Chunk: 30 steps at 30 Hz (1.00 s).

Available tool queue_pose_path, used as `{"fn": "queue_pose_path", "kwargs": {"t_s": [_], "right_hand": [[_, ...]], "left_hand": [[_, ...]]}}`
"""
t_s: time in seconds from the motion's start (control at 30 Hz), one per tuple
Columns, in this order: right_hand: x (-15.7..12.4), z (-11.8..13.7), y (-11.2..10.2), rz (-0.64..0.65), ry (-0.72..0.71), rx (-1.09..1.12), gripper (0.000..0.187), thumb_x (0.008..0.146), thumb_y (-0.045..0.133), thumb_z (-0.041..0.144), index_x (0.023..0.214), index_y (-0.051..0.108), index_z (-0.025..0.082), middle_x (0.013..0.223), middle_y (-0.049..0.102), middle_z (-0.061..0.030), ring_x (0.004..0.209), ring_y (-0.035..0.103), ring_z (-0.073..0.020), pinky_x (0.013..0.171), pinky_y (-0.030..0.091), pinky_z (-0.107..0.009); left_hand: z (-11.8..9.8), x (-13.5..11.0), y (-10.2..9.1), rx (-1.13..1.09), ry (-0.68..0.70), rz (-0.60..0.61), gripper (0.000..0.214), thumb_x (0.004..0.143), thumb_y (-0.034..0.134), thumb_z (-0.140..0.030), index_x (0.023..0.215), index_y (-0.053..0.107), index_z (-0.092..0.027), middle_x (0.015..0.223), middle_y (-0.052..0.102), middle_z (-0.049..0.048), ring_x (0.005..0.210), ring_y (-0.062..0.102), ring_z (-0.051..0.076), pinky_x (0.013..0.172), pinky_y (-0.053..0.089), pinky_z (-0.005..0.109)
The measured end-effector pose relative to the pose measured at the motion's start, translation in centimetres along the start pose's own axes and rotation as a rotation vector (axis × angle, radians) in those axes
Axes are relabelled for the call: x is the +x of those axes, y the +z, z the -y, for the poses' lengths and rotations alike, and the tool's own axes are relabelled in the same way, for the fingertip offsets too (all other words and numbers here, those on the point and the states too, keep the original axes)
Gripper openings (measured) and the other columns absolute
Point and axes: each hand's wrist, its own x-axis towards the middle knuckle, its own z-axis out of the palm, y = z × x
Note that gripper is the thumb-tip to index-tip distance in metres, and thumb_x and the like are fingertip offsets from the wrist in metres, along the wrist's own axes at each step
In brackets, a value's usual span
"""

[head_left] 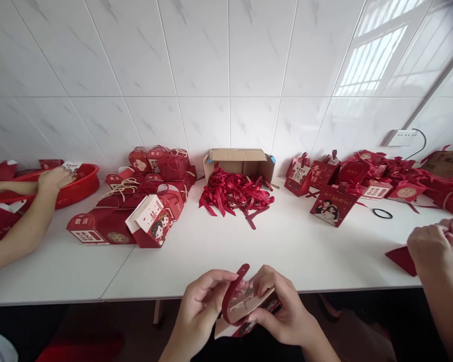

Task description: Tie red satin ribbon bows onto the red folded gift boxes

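In front of me, off the table's near edge, is a small red and white paper gift box with printed figures. My right hand grips it, fingers over the top and thumb on the near side. A dark red strap with a small hole in its tip curves up beside the box. My left hand pinches this strap between thumb and fingers. Part of the box is hidden behind my fingers. Beyond my hands, a heap of red ribbons spills from a cardboard box lying on its side.
Red gift boxes stand in a cluster at left, more at right. A co-worker's hands reach over a red basin; another's hands work at far right. A black ring lies on the white table.
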Motion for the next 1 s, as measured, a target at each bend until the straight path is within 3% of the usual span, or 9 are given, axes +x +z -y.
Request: {"fn": "queue_pose_path", "kwargs": {"t_s": [0.1,0.23,0.37,0.5,0.67,0.87,1.0], "right_hand": [[0.3,-0.1,-0.1,-0.02,-0.003,-0.015,0.027,0.084,0.064,0.037,0.088,0.042,0.023,0.076,0.051,-0.0019,0.068,0.048,-0.0161,0.059,0.042,-0.028],[0.7,0.1,-0.4,-0.026,-0.027,-0.027,0.025,0.083,0.065,0.033,0.089,0.043,0.023,0.078,0.051,-0.0026,0.069,0.049,-0.0169,0.06,0.043,-0.029],[0.9,0.4,-0.6,0.001,-0.038,-0.026,0.025,0.082,0.067,0.028,0.091,0.044,0.023,0.08,0.053,-0.0031,0.072,0.053,-0.018,0.064,0.045,-0.032],[0.8,0.4,-0.7,0.006,-0.026,0.009,0.024,0.082,0.067,0.026,0.091,0.045,0.023,0.08,0.053,-0.0026,0.074,0.055,-0.0186,0.066,0.046,-0.033],[0.6,0.5,-0.6,-0.007,-0.013,0.015,0.026,0.081,0.068,0.025,0.091,0.045,0.023,0.079,0.053,-0.0021,0.072,0.054,-0.0173,0.062,0.045,-0.03],[0.9,0.6,-0.5,-0.009,-0.01,0.029,0.024,0.082,0.067,0.024,0.091,0.044,0.023,0.079,0.054,-0.0014,0.07,0.053,-0.0159,0.062,0.045,-0.029],[1.1,0.6,-0.6,-0.009,-0.06,-0.057,0.024,0.082,0.067,0.018,0.088,0.045,0.022,0.078,0.055,-0.0007,0.073,0.055,-0.0161,0.066,0.044,-0.031]], "left_hand": [[-0.2,0.3,0.1,0.063,0.038,-0.019,0.016,0.074,0.072,-0.03,0.084,0.067,-0.018,0.08,0.07,0.0049,0.078,0.067,0.019,0.07,0.053,0.025],[-1.1,0.7,0.2,0.164,0.128,-0.004,0.01,0.079,0.067,-0.028,0.077,0.065,-0.018,0.078,0.06,0.0019,0.074,0.061,0.014,0.069,0.05,0.023],[-2.1,0.2,0.5,0.147,0.026,0.085,0.014,0.082,0.062,-0.032,0.085,0.062,-0.018,0.093,0.066,0.0068,0.085,0.063,0.019,0.075,0.051,0.028],[-2.3,-0.4,0.6,0.178,-0.057,0.154,0.018,0.085,0.058,-0.036,0.089,0.061,-0.018,0.093,0.068,0.0085,0.088,0.064,0.022,0.078,0.05,0.032],[-2.1,-0.7,0.4,0.112,-0.075,0.183,0.022,0.087,0.055,-0.04,0.089,0.059,-0.018,0.099,0.068,0.0094,0.094,0.063,0.023,0.08,0.05,0.032],[-1.7,-0.8,0.3,0.03,-0.122,0.201,0.022,0.087,0.056,-0.041,0.09,0.059,-0.019,0.093,0.066,0.006,0.081,0.062,0.017,0.07,0.049,0.026],[-1.2,-0.7,0.3,0.045,-0.025,0.238,0.013,0.088,0.057,-0.031,0.093,0.062,-0.021,0.094,0.064,0.0045,0.09,0.061,0.017,0.08,0.047,0.026]]}}
